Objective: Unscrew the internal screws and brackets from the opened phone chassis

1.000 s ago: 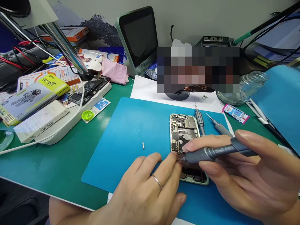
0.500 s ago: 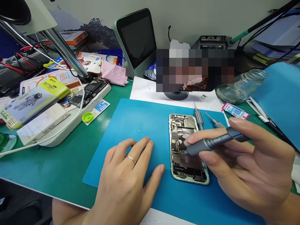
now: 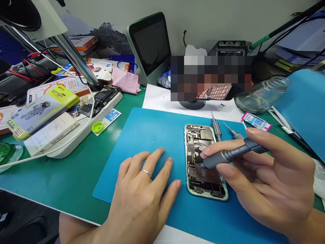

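Observation:
An opened phone (image 3: 203,186) with its inner parts bare lies on the blue mat (image 3: 142,128). My right hand (image 3: 269,183) is closed around a grey precision screwdriver (image 3: 223,157), held at a slant. Its thin tip meets the phone's lower left area, near a metal-covered part; whether it sits in a screw is too small to tell. My left hand (image 3: 144,189), with a ring on one finger, rests palm down on the mat left of the phone, fingers apart and holding nothing. Beyond my right hand lie a second screwdriver (image 3: 216,128) and a third screwdriver (image 3: 232,131).
A glass jar (image 3: 262,93) lies on its side at the back right. Behind the mat stand a screen device (image 3: 151,44) and a partly blurred-out phone on a stand (image 3: 192,104). Battery boxes (image 3: 42,110), a lamp pole (image 3: 76,57) and a white cable (image 3: 76,137) crowd the left.
The left hand's fingers have spread a little more. My right hand keeps the screwdriver at the same spot on the phone. The whole view has shifted slightly.

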Action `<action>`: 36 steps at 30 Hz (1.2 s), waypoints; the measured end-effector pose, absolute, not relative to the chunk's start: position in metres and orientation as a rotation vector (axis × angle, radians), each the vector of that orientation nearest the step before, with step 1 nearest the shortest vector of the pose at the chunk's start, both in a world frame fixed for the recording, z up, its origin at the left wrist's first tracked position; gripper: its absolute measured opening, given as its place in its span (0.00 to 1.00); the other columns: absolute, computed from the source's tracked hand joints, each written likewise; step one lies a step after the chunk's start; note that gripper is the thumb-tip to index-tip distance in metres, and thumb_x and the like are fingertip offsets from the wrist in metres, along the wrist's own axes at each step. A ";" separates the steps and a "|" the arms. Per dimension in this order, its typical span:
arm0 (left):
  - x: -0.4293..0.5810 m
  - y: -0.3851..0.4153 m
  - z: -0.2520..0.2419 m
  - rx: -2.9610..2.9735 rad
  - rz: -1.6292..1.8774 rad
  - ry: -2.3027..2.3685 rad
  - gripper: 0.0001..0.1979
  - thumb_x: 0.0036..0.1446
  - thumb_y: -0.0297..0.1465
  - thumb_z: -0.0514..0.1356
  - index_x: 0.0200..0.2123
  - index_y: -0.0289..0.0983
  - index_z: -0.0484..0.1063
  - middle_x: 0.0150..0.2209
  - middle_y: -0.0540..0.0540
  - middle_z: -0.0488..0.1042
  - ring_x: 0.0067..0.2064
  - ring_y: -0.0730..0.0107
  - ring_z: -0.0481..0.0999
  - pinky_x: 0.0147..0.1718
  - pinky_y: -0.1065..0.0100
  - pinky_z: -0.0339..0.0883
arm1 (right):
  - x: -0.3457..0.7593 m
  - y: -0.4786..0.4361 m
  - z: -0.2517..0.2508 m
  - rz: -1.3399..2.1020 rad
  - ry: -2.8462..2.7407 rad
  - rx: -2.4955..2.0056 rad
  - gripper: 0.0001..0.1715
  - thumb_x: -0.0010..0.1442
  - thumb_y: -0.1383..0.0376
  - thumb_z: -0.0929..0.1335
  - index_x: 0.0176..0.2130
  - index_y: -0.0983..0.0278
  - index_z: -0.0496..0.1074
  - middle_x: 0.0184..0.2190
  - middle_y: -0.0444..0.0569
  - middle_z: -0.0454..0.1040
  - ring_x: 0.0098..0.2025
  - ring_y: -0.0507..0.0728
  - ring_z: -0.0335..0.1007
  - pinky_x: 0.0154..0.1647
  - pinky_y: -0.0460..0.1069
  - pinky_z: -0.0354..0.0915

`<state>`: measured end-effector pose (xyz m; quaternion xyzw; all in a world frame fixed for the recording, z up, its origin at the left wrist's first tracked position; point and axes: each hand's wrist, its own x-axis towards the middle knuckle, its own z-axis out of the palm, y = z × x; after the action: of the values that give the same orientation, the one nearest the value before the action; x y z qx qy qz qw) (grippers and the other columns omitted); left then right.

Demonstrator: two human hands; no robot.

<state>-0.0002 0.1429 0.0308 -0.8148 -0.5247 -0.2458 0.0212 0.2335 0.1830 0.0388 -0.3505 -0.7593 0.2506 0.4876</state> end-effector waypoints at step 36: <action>-0.011 0.142 0.023 -2.529 -0.598 -1.554 0.20 0.71 0.41 0.60 0.60 0.38 0.76 0.63 0.43 0.75 0.55 0.46 0.71 0.53 0.49 0.55 | 0.237 0.183 0.037 0.670 -1.863 -0.804 0.45 0.63 0.79 0.69 0.70 0.49 0.61 0.46 0.49 0.82 0.44 0.60 0.85 0.39 0.52 0.85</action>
<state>-0.0107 0.1415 0.0227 -0.8339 -0.5123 -0.1973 0.0568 0.2373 0.1829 0.0373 -0.3297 -0.7642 0.2750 0.4814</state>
